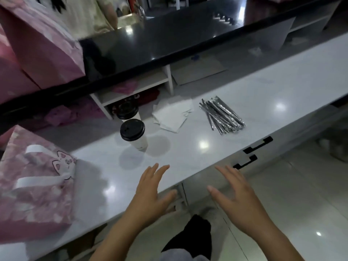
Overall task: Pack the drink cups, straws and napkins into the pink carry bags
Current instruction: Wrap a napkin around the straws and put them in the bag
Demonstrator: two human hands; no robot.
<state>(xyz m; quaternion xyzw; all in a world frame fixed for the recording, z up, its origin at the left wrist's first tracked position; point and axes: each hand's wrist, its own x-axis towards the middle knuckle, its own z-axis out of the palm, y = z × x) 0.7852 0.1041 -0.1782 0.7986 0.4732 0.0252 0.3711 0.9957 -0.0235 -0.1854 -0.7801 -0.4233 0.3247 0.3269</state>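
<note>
Hovering my left hand (150, 191) and right hand (239, 194) empty, fingers spread, at the counter's (244, 91) near edge, I judge the cup (134, 135) mid-counter: smooth paper wall, hard black lid, probably top-heavy, best gripped round the waist. Napkins (172, 116) look flimsy, foil-wrapped straws (222, 115) slick. The soft pink bag (35, 178) lies left.

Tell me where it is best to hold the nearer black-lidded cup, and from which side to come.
Probably round the white wall of the nearer cup, just below its black lid, coming from the near side. It stands upright, and a second cup stands close behind it, so the far side looks crowded.
</note>
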